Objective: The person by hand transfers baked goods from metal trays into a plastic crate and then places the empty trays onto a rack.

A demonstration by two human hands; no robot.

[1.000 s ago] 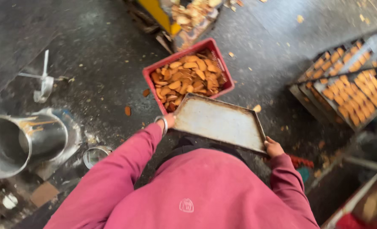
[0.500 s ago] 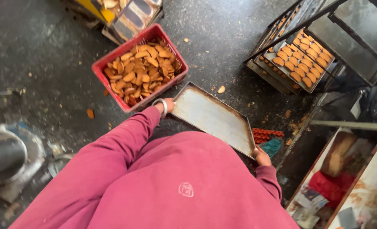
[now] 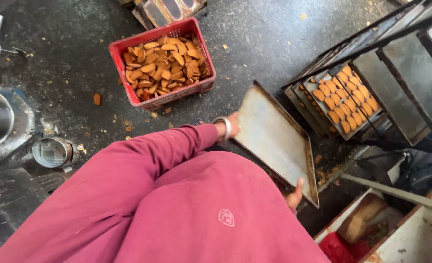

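- I'm holding an empty metal baking tray [image 3: 274, 141] with both hands, one at each end, out in front of my body above the floor [image 3: 264, 44].
- My left hand [image 3: 229, 125] is gripping the tray's near-left corner, fingers clenched over the rim; a bangle is sitting at that wrist.
- My right hand [image 3: 294, 195] is gripping the lower right end; only part of it is showing past my pink sweatshirt [image 3: 187, 204], thumb lying on the rim.
- The tray's long axis is running from upper left down to lower right, and the tray is looking tilted.
- The rack tray of baked biscuits [image 3: 345, 100] is lying just right of the held tray, on the right-hand side; the rack's dark frame is standing close to that far edge.
- The red crate of biscuits [image 3: 162, 61] is sitting up-left, nearer my left hand, apart from the tray.
- Open floor is lying between crate and rack; crumbs scattered there.
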